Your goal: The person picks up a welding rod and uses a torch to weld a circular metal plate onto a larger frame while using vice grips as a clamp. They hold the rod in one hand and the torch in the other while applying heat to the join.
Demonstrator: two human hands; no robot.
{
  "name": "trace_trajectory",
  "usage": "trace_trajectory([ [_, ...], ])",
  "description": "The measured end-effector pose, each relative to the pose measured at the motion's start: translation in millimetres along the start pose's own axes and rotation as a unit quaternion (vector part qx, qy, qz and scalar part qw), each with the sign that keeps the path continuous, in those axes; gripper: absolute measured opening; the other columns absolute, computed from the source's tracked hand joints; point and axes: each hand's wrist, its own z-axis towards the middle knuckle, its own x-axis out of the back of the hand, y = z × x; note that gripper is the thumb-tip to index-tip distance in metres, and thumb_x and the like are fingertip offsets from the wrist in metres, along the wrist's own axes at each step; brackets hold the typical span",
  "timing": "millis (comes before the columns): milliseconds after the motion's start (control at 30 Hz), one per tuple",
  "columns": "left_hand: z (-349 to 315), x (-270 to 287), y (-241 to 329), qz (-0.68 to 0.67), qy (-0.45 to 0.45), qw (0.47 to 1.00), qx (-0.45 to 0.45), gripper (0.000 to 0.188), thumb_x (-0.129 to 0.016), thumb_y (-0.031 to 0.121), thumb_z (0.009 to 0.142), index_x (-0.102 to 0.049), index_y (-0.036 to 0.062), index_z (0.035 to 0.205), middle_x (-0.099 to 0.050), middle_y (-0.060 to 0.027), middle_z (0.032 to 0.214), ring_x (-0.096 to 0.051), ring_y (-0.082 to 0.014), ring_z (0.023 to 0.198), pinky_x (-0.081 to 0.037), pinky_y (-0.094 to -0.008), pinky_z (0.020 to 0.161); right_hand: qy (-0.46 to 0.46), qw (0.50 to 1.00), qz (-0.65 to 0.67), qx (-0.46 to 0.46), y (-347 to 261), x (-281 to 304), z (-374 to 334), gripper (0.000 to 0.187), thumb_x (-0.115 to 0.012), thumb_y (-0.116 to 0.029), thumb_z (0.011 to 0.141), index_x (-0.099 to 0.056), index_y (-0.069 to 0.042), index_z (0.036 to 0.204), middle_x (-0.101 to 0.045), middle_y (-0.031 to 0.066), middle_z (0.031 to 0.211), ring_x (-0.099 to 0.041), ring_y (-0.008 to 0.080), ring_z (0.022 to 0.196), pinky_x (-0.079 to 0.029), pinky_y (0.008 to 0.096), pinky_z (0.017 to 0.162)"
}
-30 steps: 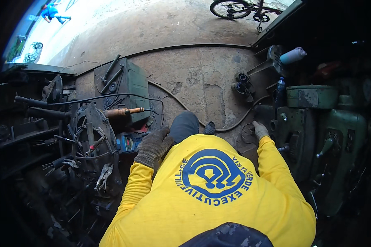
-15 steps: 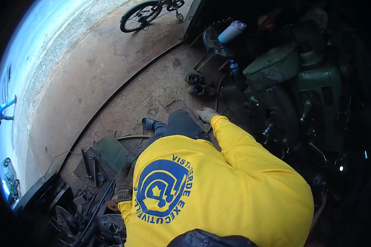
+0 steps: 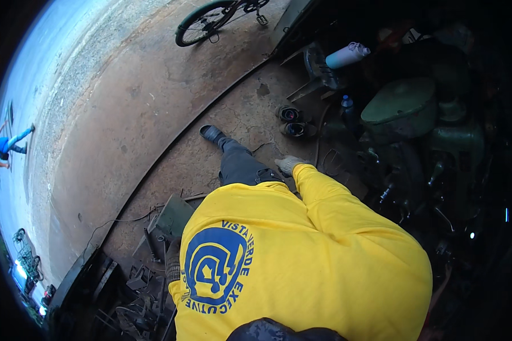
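My right hand (image 3: 290, 164), in a pale grey glove, is beyond my outstretched yellow sleeve, just right of my dark trouser leg. Its fingers curl downward, and what they hold is hidden. Low at my left side, my left hand (image 3: 173, 260) wears a brownish knit glove; my shirt covers part of it and its fingers are lost in shadow. Right by it stands a green metal panel or box (image 3: 174, 217), tilted, with dark metal bars (image 3: 152, 243) alongside. One leg stretches forward, ending in a dark shoe (image 3: 212, 134).
Dark scrap parts (image 3: 142, 304) heap at lower left. A pair of shoes (image 3: 293, 121), a chair (image 3: 318, 67) bearing a pale bottle (image 3: 348, 55), and green machinery (image 3: 401, 108) stand to the right. A floor rail (image 3: 182, 133) curves across; beyond it are a bicycle (image 3: 206, 25) and a person in blue (image 3: 7, 145).
My leg has stretched farther forward. The green panel looks more tilted, beside my left hand. My right hand stays near the same spot. The view has shifted, and the distant person has changed stance.
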Motion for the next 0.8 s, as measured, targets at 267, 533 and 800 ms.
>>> trace_trajectory([
  [267, -74, -43, 95, 0.244, 0.218, 0.94, -0.099, 0.053, -0.066, 0.042, 0.098, -0.066, 0.0065, 0.138, -0.068, -0.0208, 0.137, -0.062, -0.0374, 0.13, -0.047, -0.0433, 0.111, -0.051, 0.968, 0.243, 0.033, -119, 108, 128, 0.035, -0.063, -0.034, 0.101, -0.064, -0.003, 0.12, -0.061, 0.0076, 0.077, -0.058, 0.0209, 0.06, -0.046, 0.0369, 0.052],
  [533, -93, -98, 49, 0.038, 0.284, 0.958, -0.035, 0.05, -0.067, 0.04, 0.098, -0.066, 0.0052, 0.134, -0.068, -0.0206, 0.135, -0.063, -0.0374, 0.128, -0.047, -0.0432, 0.11, -0.02, 0.989, -0.023, 0.146, -292, 218, 230, 0.03, -0.063, -0.033, 0.102, -0.063, -0.008, 0.118, -0.061, 0.0069, 0.079, -0.059, 0.0219, 0.061, -0.047, 0.0376, 0.054],
  [800, -74, -151, -17, -0.099, 0.334, 0.935, 0.067, 0.05, -0.059, 0.045, 0.099, -0.07, 0.0059, 0.128, -0.066, -0.0236, 0.135, -0.062, -0.0425, 0.126, -0.049, -0.0469, 0.107, -0.207, 0.97, -0.037, 0.119, -491, 89, 185, 0.021, -0.061, -0.027, 0.103, -0.06, -0.009, 0.112, -0.056, 0.0065, 0.074, -0.054, 0.0229, 0.057, -0.044, 0.0386, 0.051],
])
